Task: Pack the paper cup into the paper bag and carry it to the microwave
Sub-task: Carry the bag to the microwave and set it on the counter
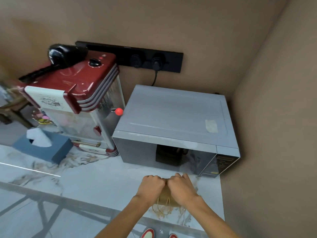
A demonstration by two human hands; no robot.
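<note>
Pinching paper bag [164, 200] top — left hand [151, 187], right hand [181, 188] grips closed (bag beneath) | before microwave [171, 117]

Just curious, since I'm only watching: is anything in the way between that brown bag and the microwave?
Nothing visible. The paper bag sits on the counter under both hands, left hand and right hand, directly in front of the microwave. Only a bare strip of counter separates them.
</note>
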